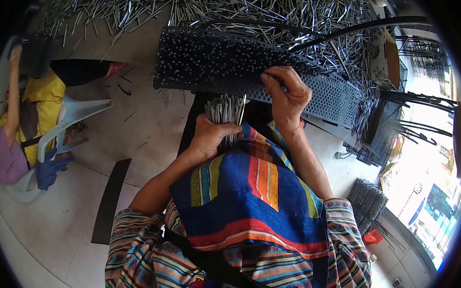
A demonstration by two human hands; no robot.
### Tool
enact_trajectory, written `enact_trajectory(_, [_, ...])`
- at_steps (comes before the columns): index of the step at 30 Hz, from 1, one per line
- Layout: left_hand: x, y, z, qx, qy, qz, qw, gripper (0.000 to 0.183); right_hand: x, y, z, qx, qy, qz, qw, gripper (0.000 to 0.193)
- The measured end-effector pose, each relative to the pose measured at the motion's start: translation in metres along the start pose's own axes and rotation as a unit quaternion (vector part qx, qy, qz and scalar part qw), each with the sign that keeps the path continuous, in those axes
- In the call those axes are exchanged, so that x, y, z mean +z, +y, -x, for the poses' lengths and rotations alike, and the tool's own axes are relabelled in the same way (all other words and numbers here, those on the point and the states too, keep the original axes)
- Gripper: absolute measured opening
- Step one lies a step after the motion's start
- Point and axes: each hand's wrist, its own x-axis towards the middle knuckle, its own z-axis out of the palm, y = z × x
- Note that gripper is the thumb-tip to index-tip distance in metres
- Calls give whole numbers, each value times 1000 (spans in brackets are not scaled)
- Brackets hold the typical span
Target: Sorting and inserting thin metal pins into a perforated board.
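A thick bundle of thin grey metal rods stands nearly upright in my left hand, whose fingers wrap round it just in front of a black perforated rack. My right hand is over the rack's front edge, thumb and forefinger pinched together. Whatever may be between those fingertips is too small to tell. Rod ends fill many holes in the rack's left and middle part. Toward the right, rows of holes show bare.
Behind the rack lies a large heap of loose metal rods. A black curved bar arches over it. Dark mesh racks stand at the right. On the left, another person sits on a pale plastic chair.
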Motion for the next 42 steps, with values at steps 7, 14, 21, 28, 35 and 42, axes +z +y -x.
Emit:
enact_trajectory(7, [-3, -3, -5, -31, -4, 30, 999, 24, 0, -2, -2, 23, 3, 19, 1000, 10])
enact_trajectory(14, [1, -1, -7, -37, 1, 54, 998, 17, 0, -3, -5, 28, -5, 1, 1000, 10])
enact_trajectory(21, [1, 1, -8, -42, -28, 40, 998, 21, 4, -9, -6, -10, -10, 53, 999, 9])
enact_trajectory(28, [4, 3, -11, -45, -27, 57, 997, 20, 7, -12, -6, -48, -19, 84, 995, 11])
enact_trajectory(35, [5, -1, -15, -39, -13, 68, 997, 20, 10, -1, -2, -35, -55, 127, 990, 12])
enact_trajectory(42, [3, -2, -14, -42, 5, 75, 996, 21, 10, 0, 1, -72, -61, 121, 988, 11])
